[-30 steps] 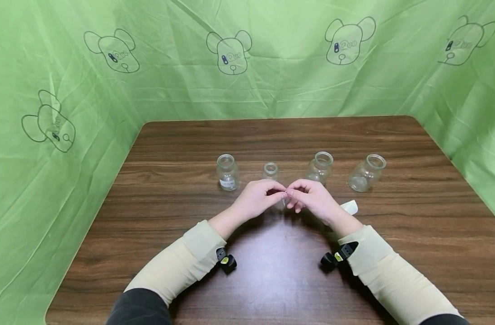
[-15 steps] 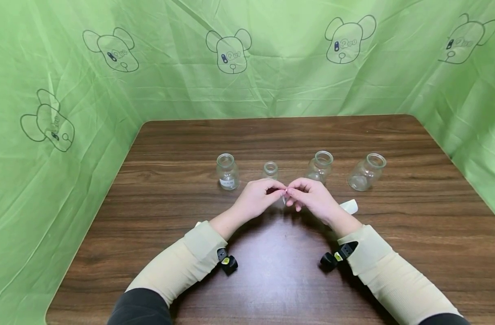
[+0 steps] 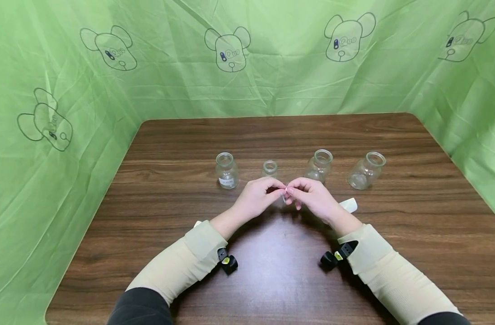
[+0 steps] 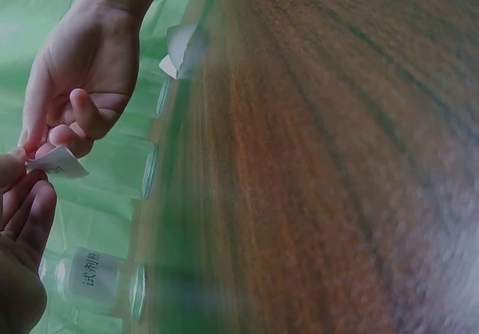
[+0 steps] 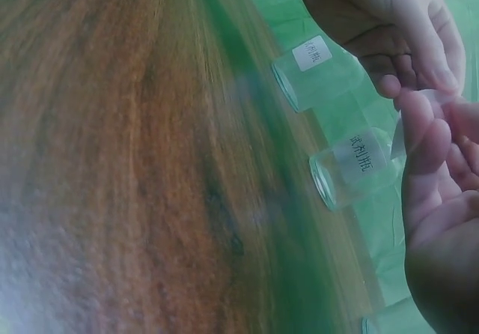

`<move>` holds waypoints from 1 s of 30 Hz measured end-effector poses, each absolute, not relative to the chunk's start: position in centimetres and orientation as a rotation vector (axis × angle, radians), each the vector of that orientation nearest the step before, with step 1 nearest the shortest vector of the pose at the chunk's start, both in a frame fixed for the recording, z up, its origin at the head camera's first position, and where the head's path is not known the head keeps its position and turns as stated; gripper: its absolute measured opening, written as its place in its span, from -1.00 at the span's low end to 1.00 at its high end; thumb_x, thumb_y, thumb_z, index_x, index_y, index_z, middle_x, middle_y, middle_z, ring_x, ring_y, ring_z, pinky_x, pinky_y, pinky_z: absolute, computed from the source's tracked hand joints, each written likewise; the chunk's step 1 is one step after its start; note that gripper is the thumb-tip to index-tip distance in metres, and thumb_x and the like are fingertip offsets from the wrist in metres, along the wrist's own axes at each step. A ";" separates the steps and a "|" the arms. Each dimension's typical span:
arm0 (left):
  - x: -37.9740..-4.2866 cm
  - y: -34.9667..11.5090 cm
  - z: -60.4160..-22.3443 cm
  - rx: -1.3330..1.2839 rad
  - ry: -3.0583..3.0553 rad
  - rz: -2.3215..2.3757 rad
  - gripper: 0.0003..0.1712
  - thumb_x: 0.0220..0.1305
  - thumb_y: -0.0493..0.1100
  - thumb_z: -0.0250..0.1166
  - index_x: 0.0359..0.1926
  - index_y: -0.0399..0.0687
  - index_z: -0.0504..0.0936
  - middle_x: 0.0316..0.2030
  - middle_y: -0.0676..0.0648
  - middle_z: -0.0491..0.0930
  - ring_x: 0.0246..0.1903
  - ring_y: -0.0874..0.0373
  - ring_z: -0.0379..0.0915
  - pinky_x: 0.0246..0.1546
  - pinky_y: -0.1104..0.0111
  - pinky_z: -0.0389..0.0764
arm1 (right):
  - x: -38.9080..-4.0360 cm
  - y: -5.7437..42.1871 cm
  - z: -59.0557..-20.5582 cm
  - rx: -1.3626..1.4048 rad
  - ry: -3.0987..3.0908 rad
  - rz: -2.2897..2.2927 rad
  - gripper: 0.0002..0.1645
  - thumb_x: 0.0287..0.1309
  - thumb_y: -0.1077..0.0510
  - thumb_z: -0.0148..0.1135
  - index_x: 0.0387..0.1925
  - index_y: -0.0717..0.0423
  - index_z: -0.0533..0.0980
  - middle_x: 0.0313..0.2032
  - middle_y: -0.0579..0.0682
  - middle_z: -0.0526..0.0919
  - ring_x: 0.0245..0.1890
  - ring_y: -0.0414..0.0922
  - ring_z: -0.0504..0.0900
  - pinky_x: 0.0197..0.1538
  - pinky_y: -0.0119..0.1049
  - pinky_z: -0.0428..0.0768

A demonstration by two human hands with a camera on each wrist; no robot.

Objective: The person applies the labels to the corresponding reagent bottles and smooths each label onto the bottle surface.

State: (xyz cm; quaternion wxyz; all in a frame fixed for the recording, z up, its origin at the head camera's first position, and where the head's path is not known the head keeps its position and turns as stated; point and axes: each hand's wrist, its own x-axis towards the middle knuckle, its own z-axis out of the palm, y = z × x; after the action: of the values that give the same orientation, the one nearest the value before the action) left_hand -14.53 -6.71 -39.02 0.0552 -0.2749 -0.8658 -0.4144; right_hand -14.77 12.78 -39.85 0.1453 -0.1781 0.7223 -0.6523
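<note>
My left hand [image 3: 259,195] and right hand [image 3: 310,195] meet at fingertip height above the middle of the table. Between thumb and fingers both pinch a small white paper label [image 4: 60,162], which also shows between the fingertips in the right wrist view. Printed characters are faintly visible on it. Just behind the hands stands a small glass bottle [image 3: 269,168], its lower part hidden in the head view; a label [image 5: 358,154] is on its side. To its left is a larger glass jar [image 3: 226,171] bearing a white printed label.
Two more open glass jars stand to the right, one [image 3: 319,166] partly behind my right hand, the other [image 3: 366,170] farther out. A white paper piece [image 3: 348,205] lies beside my right wrist. Green cloth [image 3: 272,90] encloses the wooden table [image 3: 272,280].
Both hands keep their pinch at nearly the same place, with only slight finger movement. The head view has shifted very slightly.
</note>
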 end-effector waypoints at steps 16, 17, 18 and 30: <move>-14.4 -6.4 -39.1 -0.835 -2.635 -1.294 -0.90 0.21 -0.10 0.29 -0.32 0.00 0.67 -0.38 0.12 0.61 -0.34 0.33 0.48 -0.28 0.51 0.46 | -14.5 12.5 -39.8 -0.562 2.282 -1.730 -0.93 0.22 0.33 0.06 -0.38 0.30 0.42 -0.59 0.05 0.54 -0.57 0.01 0.49 -0.51 -0.37 0.43; -14.3 -6.4 -39.1 -0.827 -2.643 -1.314 -0.90 0.21 -0.10 0.29 -0.32 0.00 0.67 -0.38 0.12 0.62 -0.34 0.33 0.48 -0.28 0.51 0.47 | -14.5 12.4 -39.8 -0.554 2.303 -1.709 -0.93 0.21 0.34 0.06 -0.39 0.29 0.41 -0.59 0.04 0.53 -0.57 0.00 0.50 -0.51 -0.38 0.42; -14.3 -6.3 -39.1 -0.818 -2.651 -1.334 -0.89 0.21 -0.09 0.29 -0.32 0.00 0.68 -0.39 0.12 0.62 -0.34 0.34 0.48 -0.28 0.51 0.47 | -14.5 12.4 -39.8 -0.544 2.326 -1.685 -0.94 0.20 0.35 0.06 -0.40 0.27 0.41 -0.60 0.03 0.52 -0.57 -0.02 0.50 -0.51 -0.38 0.41; -14.4 -5.9 -39.2 -0.608 -2.724 -1.377 -0.94 0.11 -0.19 0.21 -0.42 -0.06 0.59 -0.53 0.11 0.55 -0.49 0.33 0.42 -0.42 0.51 0.44 | -14.4 12.5 -39.4 -0.544 2.521 -1.503 -0.90 0.06 0.41 0.09 -0.47 0.19 0.39 -0.64 -0.11 0.41 -0.58 -0.25 0.39 -0.47 -0.42 0.36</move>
State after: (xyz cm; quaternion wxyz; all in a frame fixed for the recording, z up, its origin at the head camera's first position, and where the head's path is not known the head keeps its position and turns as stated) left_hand -14.44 -5.91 -39.21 0.0146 -0.1952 -0.8752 -0.4424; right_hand -14.40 12.49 -39.43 0.0783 -0.1817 0.8420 -0.5019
